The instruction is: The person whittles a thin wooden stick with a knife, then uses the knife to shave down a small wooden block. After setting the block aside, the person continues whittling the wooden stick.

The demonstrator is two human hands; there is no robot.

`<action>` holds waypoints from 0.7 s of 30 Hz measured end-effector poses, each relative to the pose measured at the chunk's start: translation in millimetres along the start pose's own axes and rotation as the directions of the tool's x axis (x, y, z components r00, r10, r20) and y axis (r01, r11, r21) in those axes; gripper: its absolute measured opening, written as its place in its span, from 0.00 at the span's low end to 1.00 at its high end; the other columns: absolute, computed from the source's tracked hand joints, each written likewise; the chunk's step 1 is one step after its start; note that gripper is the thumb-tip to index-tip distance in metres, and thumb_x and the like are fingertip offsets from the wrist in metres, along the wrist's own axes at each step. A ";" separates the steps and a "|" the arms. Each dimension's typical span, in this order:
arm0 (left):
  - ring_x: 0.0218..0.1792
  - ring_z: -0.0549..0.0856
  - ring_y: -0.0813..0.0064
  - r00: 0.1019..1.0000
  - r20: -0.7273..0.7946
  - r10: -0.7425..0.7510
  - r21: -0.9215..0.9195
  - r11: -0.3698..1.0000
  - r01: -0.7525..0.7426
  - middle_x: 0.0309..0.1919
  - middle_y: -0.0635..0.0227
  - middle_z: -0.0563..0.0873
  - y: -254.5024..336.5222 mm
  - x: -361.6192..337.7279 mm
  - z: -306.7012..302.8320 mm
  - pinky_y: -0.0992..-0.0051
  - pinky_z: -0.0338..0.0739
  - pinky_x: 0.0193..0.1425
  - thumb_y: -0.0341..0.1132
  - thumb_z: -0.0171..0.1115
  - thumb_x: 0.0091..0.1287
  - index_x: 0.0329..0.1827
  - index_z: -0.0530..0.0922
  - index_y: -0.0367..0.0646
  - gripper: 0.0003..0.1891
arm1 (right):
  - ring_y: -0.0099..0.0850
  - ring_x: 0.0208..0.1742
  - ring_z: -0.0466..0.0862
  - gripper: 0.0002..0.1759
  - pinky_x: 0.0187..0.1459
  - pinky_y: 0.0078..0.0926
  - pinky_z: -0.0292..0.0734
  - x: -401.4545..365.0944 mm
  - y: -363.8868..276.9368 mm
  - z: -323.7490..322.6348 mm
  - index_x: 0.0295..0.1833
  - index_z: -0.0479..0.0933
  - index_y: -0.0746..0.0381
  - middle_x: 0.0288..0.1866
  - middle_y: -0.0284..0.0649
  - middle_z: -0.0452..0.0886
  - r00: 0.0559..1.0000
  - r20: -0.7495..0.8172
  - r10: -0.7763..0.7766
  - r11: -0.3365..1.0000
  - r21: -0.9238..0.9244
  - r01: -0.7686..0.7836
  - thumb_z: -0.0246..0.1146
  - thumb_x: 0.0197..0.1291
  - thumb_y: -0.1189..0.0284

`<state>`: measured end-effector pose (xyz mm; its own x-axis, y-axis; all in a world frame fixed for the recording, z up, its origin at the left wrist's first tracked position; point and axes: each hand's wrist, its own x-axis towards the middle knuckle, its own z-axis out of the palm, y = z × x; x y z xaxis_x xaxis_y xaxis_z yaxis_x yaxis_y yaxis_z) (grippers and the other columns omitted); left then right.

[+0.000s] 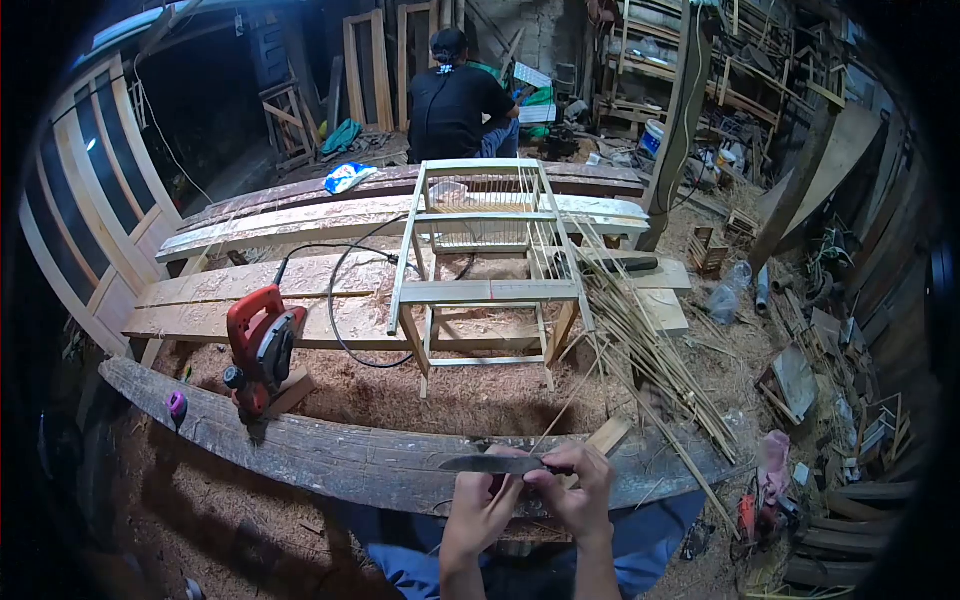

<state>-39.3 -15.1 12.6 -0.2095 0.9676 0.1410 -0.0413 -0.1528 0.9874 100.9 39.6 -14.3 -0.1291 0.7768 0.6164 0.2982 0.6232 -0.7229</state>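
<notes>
In my right hand [580, 490], closed around the dark handle, is a knife [492, 464] whose blade points left. Close beside it, my left hand [484, 508] is closed under the blade, fingers pinched on a thin bamboo strip [565, 408] that slants up and away to the right. The blade crosses at the strip's near end; exact contact is hidden by the fingers. Both hands are above the near edge of a weathered plank [340, 455]. Beyond the plank stands a small wooden frame [488, 291] with thin rods set in its far part.
A red power planer [262, 345] with a black cable rests left on the plank. Long bamboo strips [655, 365] lie in a bundle at right. Planed boards [230, 300] and shavings surround the frame. A person [455, 105] in black sits beyond, back turned. A post [678, 130] rises at right.
</notes>
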 end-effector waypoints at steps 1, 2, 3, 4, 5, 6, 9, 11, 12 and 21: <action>0.35 0.80 0.83 0.997 0.036 -0.069 0.096 0.993 0.066 0.31 0.69 0.84 4.3 0.6 -2.9 0.76 0.75 0.38 0.27 0.61 0.73 0.45 0.81 0.33 0.06 | 0.39 0.32 0.85 0.20 0.35 0.35 0.76 2.9 4.4 -1.5 0.35 0.78 0.59 0.30 0.39 0.85 0.999 -0.017 -0.031 1.000 -0.002 0.030 0.79 0.48 0.58; 0.31 0.79 0.85 0.988 0.065 -0.140 0.193 0.973 0.125 0.27 0.70 0.83 5.9 1.9 -3.9 0.77 0.74 0.34 0.28 0.62 0.72 0.43 0.82 0.33 0.06 | 0.39 0.32 0.85 0.20 0.35 0.35 0.76 5.6 6.2 -5.6 0.35 0.78 0.59 0.30 0.39 0.85 0.999 -0.018 -0.034 0.999 -0.007 0.033 0.79 0.48 0.58; 0.31 0.79 0.85 0.988 0.069 -0.139 0.190 0.974 0.124 0.27 0.70 0.83 1.1 2.8 -3.0 0.77 0.74 0.34 0.28 0.62 0.72 0.43 0.82 0.33 0.06 | 0.39 0.32 0.85 0.20 0.35 0.35 0.76 7.3 7.3 -9.9 0.34 0.78 0.59 0.30 0.38 0.85 0.999 -0.006 -0.046 0.998 -0.041 0.045 0.79 0.47 0.58; 0.29 0.77 0.87 0.994 0.037 -0.107 0.151 0.983 0.100 0.25 0.71 0.82 -8.2 3.8 -1.2 0.77 0.71 0.30 0.28 0.63 0.72 0.40 0.81 0.32 0.06 | 0.39 0.32 0.85 0.20 0.35 0.34 0.76 9.7 8.8 -13.8 0.34 0.78 0.59 0.30 0.38 0.85 0.998 0.007 -0.058 0.995 -0.075 0.059 0.79 0.47 0.58; 0.27 0.75 0.88 0.997 0.004 -0.081 0.112 0.990 0.080 0.23 0.72 0.81 -15.7 3.5 0.8 0.78 0.69 0.27 0.28 0.63 0.71 0.38 0.81 0.31 0.07 | 0.39 0.32 0.85 0.21 0.35 0.34 0.75 11.3 9.6 -17.4 0.34 0.78 0.58 0.31 0.37 0.85 0.999 -0.016 -0.035 0.995 -0.093 0.034 0.79 0.46 0.57; 0.27 0.75 0.88 0.997 0.008 -0.082 0.107 0.991 0.080 0.23 0.72 0.81 -19.8 5.0 3.3 0.78 0.69 0.27 0.28 0.63 0.71 0.38 0.81 0.31 0.07 | 0.39 0.32 0.85 0.21 0.35 0.34 0.75 12.1 12.1 -20.4 0.34 0.78 0.58 0.31 0.37 0.85 0.999 -0.016 -0.036 0.994 -0.100 0.034 0.79 0.46 0.57; 0.26 0.74 0.90 0.989 -0.019 -0.143 0.078 0.986 0.144 0.24 0.72 0.81 -24.6 7.1 4.5 0.80 0.66 0.26 0.29 0.64 0.71 0.38 0.80 0.31 0.07 | 0.39 0.31 0.84 0.21 0.34 0.35 0.73 11.2 20.9 -22.4 0.34 0.79 0.59 0.31 0.36 0.86 1.000 -0.010 -0.011 0.983 -0.182 0.009 0.79 0.45 0.56; 0.27 0.74 0.90 0.991 -0.021 -0.134 -0.017 0.991 0.133 0.26 0.75 0.80 -23.1 8.3 4.6 0.81 0.66 0.27 0.29 0.62 0.73 0.41 0.80 0.33 0.07 | 0.37 0.28 0.81 0.17 0.34 0.33 0.72 7.4 32.3 -20.8 0.33 0.77 0.59 0.28 0.37 0.82 0.993 -0.117 0.030 0.981 -0.189 -0.051 0.77 0.52 0.61; 0.27 0.74 0.90 0.991 -0.022 -0.135 -0.015 0.991 0.135 0.26 0.75 0.80 -18.9 6.0 -2.0 0.81 0.66 0.27 0.29 0.62 0.73 0.41 0.80 0.33 0.07 | 0.36 0.27 0.80 0.16 0.33 0.32 0.72 6.7 36.4 -21.3 0.33 0.77 0.60 0.27 0.37 0.81 0.984 -0.170 0.049 0.979 -0.187 -0.081 0.76 0.55 0.63; 0.33 0.75 0.90 0.972 -0.081 -0.222 -0.185 0.961 0.204 0.31 0.78 0.80 9.3 3.4 -24.0 0.85 0.69 0.35 0.31 0.58 0.77 0.50 0.80 0.38 0.07 | 0.23 0.32 0.76 0.19 0.36 0.22 0.72 -2.3 32.2 -31.3 0.38 0.74 0.63 0.34 0.35 0.76 0.935 -0.281 0.214 0.977 0.052 -0.208 0.71 0.65 0.59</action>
<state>-63.9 -18.1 20.5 -0.2740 0.9577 -0.0884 -0.2636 0.0136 0.9645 140.3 55.1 -29.3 0.2093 0.8345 0.5097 0.2689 0.4520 -0.8505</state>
